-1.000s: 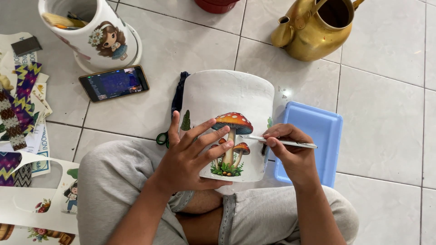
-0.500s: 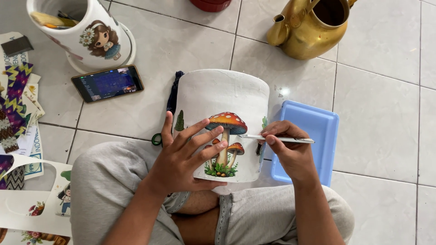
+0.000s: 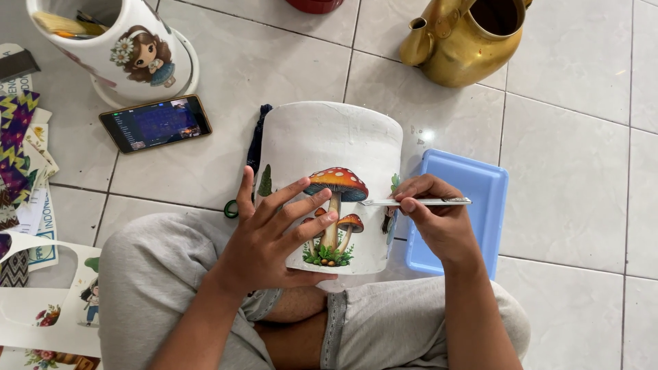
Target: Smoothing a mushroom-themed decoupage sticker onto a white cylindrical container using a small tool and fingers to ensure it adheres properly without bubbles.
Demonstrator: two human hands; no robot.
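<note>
Beside the pot [image 3: 329, 185], fingers of the left hand [image 3: 274, 233] cover part of the mushroom picture [image 3: 334, 216]; the kettle [image 3: 466, 38] and red vessel [image 3: 315, 5] are cut off above.

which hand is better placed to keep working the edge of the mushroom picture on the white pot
Probably the right hand: it holds the thin brush with its tip at the mushroom picture. The left hand lies flat on the white pot, steadying it.
</note>
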